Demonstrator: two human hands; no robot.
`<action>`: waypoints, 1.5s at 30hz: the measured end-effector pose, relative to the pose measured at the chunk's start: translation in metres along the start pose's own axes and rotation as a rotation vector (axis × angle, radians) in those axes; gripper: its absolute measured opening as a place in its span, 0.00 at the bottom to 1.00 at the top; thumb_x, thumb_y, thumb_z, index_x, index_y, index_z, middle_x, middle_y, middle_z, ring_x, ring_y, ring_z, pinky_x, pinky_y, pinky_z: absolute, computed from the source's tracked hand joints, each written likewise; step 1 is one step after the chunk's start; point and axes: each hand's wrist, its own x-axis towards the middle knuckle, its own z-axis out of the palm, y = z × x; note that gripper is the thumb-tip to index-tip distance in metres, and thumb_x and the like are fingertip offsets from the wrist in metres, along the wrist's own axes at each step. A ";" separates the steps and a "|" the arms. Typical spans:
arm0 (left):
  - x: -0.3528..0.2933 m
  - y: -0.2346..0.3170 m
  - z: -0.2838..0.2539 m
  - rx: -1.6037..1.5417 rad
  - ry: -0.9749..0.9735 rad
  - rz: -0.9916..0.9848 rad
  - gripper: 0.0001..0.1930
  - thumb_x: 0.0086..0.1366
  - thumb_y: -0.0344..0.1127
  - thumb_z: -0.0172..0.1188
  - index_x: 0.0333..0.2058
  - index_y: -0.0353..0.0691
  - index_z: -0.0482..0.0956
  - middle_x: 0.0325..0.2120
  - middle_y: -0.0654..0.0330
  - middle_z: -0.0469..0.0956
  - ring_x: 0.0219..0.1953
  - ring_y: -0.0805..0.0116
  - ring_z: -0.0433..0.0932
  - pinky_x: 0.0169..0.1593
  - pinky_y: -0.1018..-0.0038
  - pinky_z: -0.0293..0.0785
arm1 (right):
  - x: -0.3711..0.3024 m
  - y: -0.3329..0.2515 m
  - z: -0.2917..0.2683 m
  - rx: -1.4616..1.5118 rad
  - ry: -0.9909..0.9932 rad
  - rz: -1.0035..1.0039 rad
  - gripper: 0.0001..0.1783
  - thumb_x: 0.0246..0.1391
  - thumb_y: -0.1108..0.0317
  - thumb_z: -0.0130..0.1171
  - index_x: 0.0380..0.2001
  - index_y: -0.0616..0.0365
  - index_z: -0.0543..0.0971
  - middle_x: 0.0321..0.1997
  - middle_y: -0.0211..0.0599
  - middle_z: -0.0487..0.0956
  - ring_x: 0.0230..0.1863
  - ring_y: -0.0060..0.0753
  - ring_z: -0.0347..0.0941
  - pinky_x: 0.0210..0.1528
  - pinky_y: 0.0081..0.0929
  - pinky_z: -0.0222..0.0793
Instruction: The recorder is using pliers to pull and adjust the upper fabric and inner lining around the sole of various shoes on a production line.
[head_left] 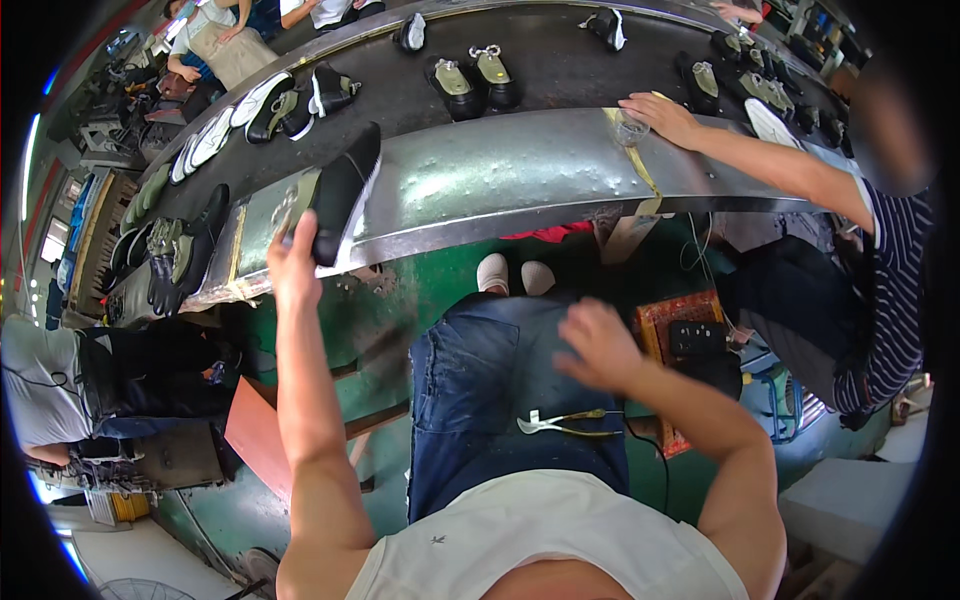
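Note:
My left hand (297, 262) is closed on a shoe (345, 190) with a black body and an olive-green part. The shoe is tilted at the near metal edge of the curved work table, its toe pointing up and away. Part of it is hidden behind my fingers. Over my lap hovers my right hand (600, 347), blurred by motion, with thumb and fingers apart and nothing visible in it. Below that hand, a pair of pincers (565, 422) with yellowish handles lies on the dark blue apron (480, 400) across my thighs.
Black-and-green shoes (455, 85) and white soles (205, 145) stand along the dark conveyor-like surface (400, 105). At right, a co-worker's hand (665, 118) rests on the metal edge (480, 165) by a small clear cup (631, 128). A reddish board (260, 435) stands low at left.

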 end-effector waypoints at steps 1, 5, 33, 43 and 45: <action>-0.020 0.014 -0.012 -0.035 -0.043 -0.029 0.25 0.64 0.38 0.69 0.52 0.25 0.75 0.43 0.53 0.82 0.41 0.68 0.81 0.47 0.72 0.77 | -0.035 -0.023 0.002 0.065 -0.241 0.116 0.33 0.47 0.45 0.69 0.47 0.60 0.76 0.52 0.52 0.72 0.58 0.57 0.68 0.56 0.51 0.67; -0.081 0.060 -0.024 -0.067 -0.325 -0.166 0.29 0.60 0.36 0.70 0.55 0.25 0.72 0.44 0.51 0.81 0.45 0.64 0.82 0.52 0.69 0.78 | -0.115 -0.057 0.013 0.211 -0.648 0.331 0.40 0.46 0.45 0.72 0.54 0.61 0.73 0.52 0.52 0.74 0.54 0.56 0.74 0.50 0.46 0.74; -0.178 -0.115 0.102 0.032 -0.683 -0.411 0.30 0.73 0.41 0.58 0.66 0.38 0.57 0.53 0.59 0.72 0.57 0.70 0.68 0.63 0.73 0.63 | -0.007 -0.052 -0.006 1.078 -0.492 0.735 0.15 0.65 0.64 0.55 0.50 0.62 0.76 0.29 0.29 0.78 0.29 0.19 0.71 0.34 0.24 0.69; -0.158 -0.105 0.102 0.070 -0.842 -0.454 0.26 0.75 0.39 0.53 0.67 0.40 0.60 0.56 0.51 0.72 0.60 0.66 0.67 0.65 0.71 0.61 | 0.034 -0.026 -0.010 1.233 -0.624 0.935 0.13 0.67 0.64 0.53 0.46 0.63 0.76 0.36 0.36 0.80 0.33 0.28 0.77 0.37 0.32 0.74; -0.153 -0.118 0.099 0.103 -0.860 -0.353 0.27 0.74 0.38 0.55 0.67 0.40 0.61 0.57 0.54 0.72 0.59 0.67 0.68 0.64 0.70 0.63 | 0.034 -0.021 0.001 1.009 -0.643 0.862 0.13 0.67 0.63 0.53 0.42 0.64 0.76 0.30 0.37 0.80 0.31 0.30 0.78 0.35 0.34 0.74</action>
